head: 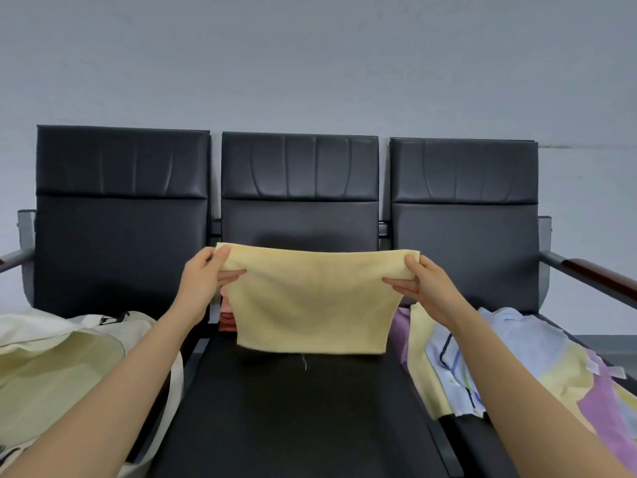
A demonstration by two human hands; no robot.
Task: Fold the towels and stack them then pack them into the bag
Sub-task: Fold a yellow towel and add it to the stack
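Yellow towel, corners between fingers

Soft, even, rather cool indoor light fills the scene, with no hard-edged shadows and no glare. The grey wall is lit flatly, a shade darker toward the top. The black seat backs carry only a dull sheen along their creases. A blurred dark shadow lies on the middle back just above the yellow towel, whose lower centre is faintly shaded. Wide-angle distortion bows the bench, splays the right armrest outward and stretches the forearms at the bottom corners. Detail is slightly soft throughout, more so at the edges.
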